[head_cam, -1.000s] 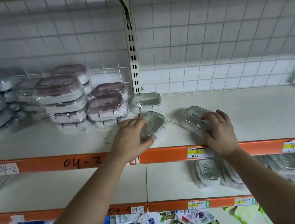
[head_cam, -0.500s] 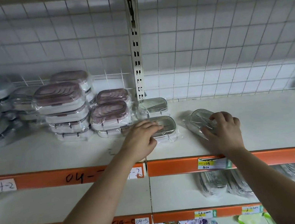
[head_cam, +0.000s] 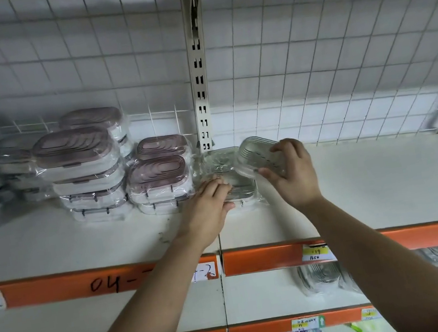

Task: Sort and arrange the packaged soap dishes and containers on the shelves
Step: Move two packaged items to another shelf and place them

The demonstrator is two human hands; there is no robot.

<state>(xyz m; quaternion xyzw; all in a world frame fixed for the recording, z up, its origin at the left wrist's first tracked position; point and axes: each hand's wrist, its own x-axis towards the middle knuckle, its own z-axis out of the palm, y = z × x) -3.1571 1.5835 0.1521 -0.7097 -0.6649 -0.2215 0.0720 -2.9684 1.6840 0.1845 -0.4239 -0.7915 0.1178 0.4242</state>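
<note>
Dish (head_cam: pixel 258 156) in my right hand (head_cam: pixel 293 175) is the one I am placing. My thumb sits under its near edge and my fingers curl over its far side, so that hand is clamped on it. The dish hangs above the shelf (head_cam: pixel 360 185), tilted, with its ribbed face turned toward me and its high end up and to the left. Its long axis runs slantwise, from upper left down to lower right.

Just below it and to the left lies the front dish (head_cam: pixel 240 188), flat on the shelf, its long axis along the shelf edge. My left hand (head_cam: pixel 206 202) lies on its left part with fingers straight and together, pressing it down and gripping nothing. The back dish (head_cam: pixel 218 157) sits right behind, at the foot of the post (head_cam: pixel 199 82). The pink stack (head_cam: pixel 158 176) stands just beside both on the left.

I judge the coming move to be short, down and left onto the front dish. The right hand carries it; the left only steadies. The held dish would first need levelling, then a turn until its long axis matches the one below. My left fingers cover part of the landing spot and would have to slide off.
</note>
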